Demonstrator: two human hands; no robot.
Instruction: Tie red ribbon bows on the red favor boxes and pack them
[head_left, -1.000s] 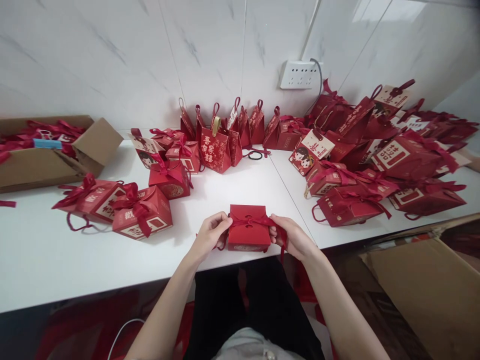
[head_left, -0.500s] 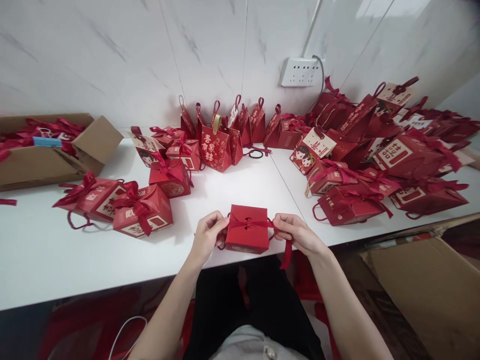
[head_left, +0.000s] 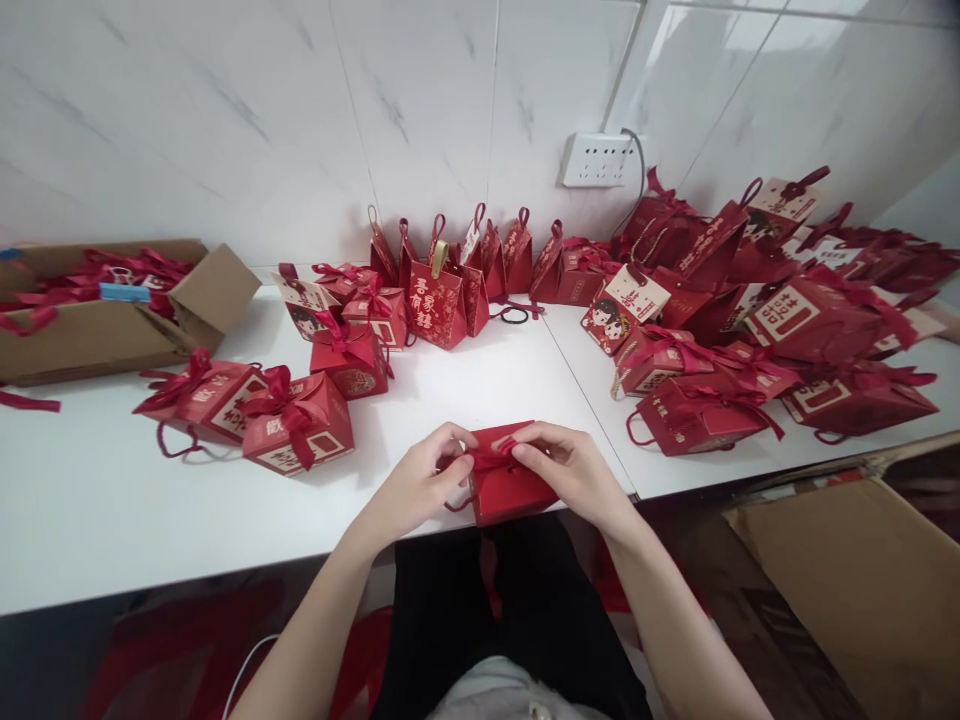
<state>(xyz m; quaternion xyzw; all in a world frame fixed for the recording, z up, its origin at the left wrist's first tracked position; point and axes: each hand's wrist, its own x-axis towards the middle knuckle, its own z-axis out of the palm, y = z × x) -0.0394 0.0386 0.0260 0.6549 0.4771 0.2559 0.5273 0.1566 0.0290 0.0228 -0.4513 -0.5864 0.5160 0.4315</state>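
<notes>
A small red gift box lies at the table's front edge, right before me. Across its top runs a dark red ribbon, partly covered by my fingers. My left hand pinches the ribbon at the box's upper left. From the right, my right hand reaches over the lid, with thumb and forefinger closed on a folded piece of the same ribbon. A dark red cord handle sticks out at the box's left side. My hands hide the lid's upper corners.
Finished-looking boxes with bows stand to the left, beside a carton of red ribbons and boxes. Small upright bags line the wall. Many boxes are heaped at the right. An open carton stands below the table's right edge.
Both hands have come together over the box, the right one moving left from beside it. The right ribbon end, hanging loose before, is now gathered above the lid. The box has turned slightly.
</notes>
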